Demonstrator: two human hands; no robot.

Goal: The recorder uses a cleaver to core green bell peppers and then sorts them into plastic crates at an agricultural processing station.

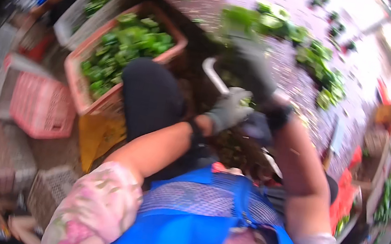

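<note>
My left hand (pixel 230 108), in a grey glove, is curled with a bit of green leaf at its fingers. Just above and to the right of it, my right hand (pixel 251 67), in a dark grey glove, is blurred by motion and grips a bunch of green leafy vegetable (pixel 241 21) held up over a pale basin (pixel 212 73). The two hands are close together in front of my knee in dark trousers (pixel 150 96). My blue apron (pixel 188 224) fills the lower middle.
A pink crate (pixel 82 59) full of green vegetables stands at the left, with a white crate (pixel 76 17) behind it and an upturned pink crate (pixel 40 106) nearer. Loose greens (pixel 319 60) lie across the wet ground ahead. More crates and greens (pixel 390 193) are at the right.
</note>
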